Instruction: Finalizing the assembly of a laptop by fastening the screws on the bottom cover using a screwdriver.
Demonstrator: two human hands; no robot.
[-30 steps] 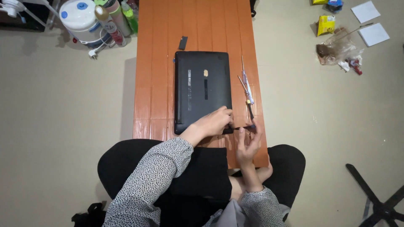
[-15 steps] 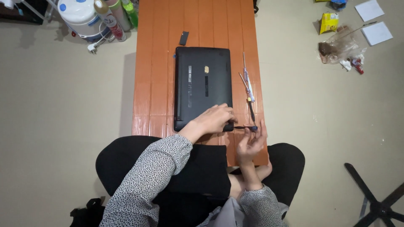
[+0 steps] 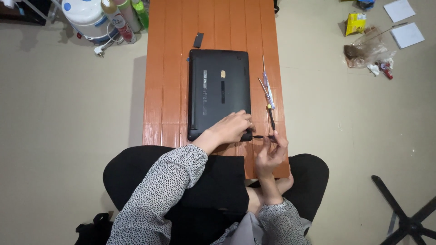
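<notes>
Black and matte, a closed laptop (image 3: 220, 93) lies underside up on an orange slatted table (image 3: 168, 68), its long axis running away from the person. Left hand (image 3: 231, 128) rests palm down on the laptop's near right corner, fingers pressed together and curled over the edge. Right hand (image 3: 269, 156) hovers just beside that corner, over the table's near right edge — thumb and forefinger pinch the handle of a slim dark screwdriver (image 3: 263, 136), whose shaft points sideways toward the laptop's corner; whether its tip touches the case cannot be told. To the right of the laptop, on the table, lie a few more thin screwdrivers (image 3: 267, 88), close together and roughly parallel to the laptop's side. Just beyond the laptop's far left corner sits a small black rectangular part (image 3: 198, 40). On the floor far to the left of the laptop stand a white appliance (image 3: 84, 16) and bottles (image 3: 120, 18); far to its right lie scattered packets and paper sheets (image 3: 399, 22) — a black chair base (image 3: 406, 218) shows nearer the person.
</notes>
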